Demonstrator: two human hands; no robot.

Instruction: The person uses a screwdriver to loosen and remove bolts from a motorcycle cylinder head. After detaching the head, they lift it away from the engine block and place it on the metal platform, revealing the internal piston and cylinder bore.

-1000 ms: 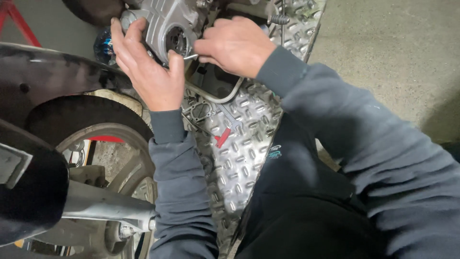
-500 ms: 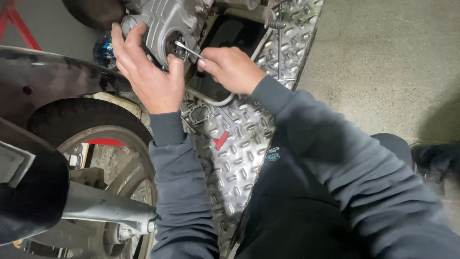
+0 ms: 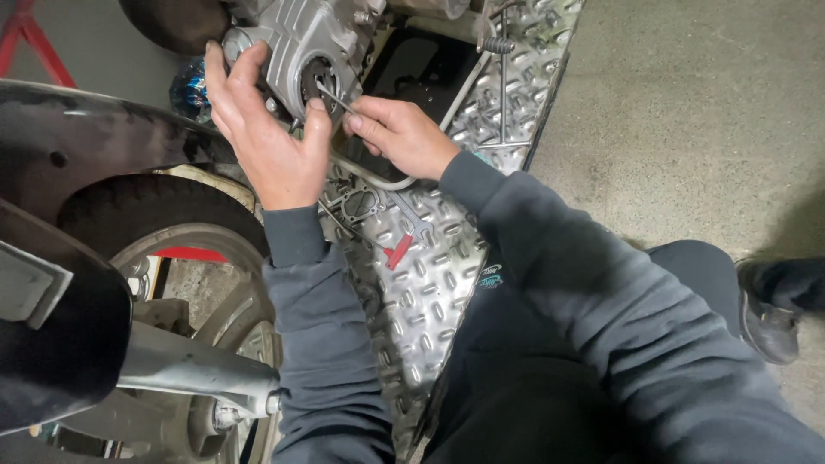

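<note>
Two bare hands work at a grey metal engine casing (image 3: pixel 296 43) mounted low on a motorcycle, seen from above. Left hand (image 3: pixel 271 137): spread wide, palm and fingers laid flat against the ribbed side of the casing, thumb reaching toward its round opening (image 3: pixel 320 82); the broad contact appears to steady the part and brace the arm. Right hand (image 3: pixel 404 137): fingers pressed together in a pinch on a thin metal rod-like tool (image 3: pixel 337 96), whose far end points into the round opening just beside the left thumb; what the tip meets inside cannot be told. The fine pinch near the tool's rear end suits a light, guided probing rather than force.

Below the casing lies a ramp of raised-pattern metal plate (image 3: pixel 430 292), carrying a flat gasket-shaped piece (image 3: pixel 357 202) and a small red-handled tool (image 3: pixel 398 251), both near the hands, presumably kept within reach. A dark rectangular tray (image 3: pixel 421 73) sits directly under the engine, in a place to catch drips. A coiled spring (image 3: pixel 494 43) shows at the upper edge, near the tray.

To the left: the rear tyre (image 3: pixel 146 206) with its wheel, a black fender (image 3: pixel 94 146) above it, and a grey swing-arm (image 3: pixel 193 374). Both arms wear dark grey sleeves (image 3: pixel 326 344). A dark shoe (image 3: pixel 773 314) rests on the concrete floor (image 3: pixel 687 120) at right.
</note>
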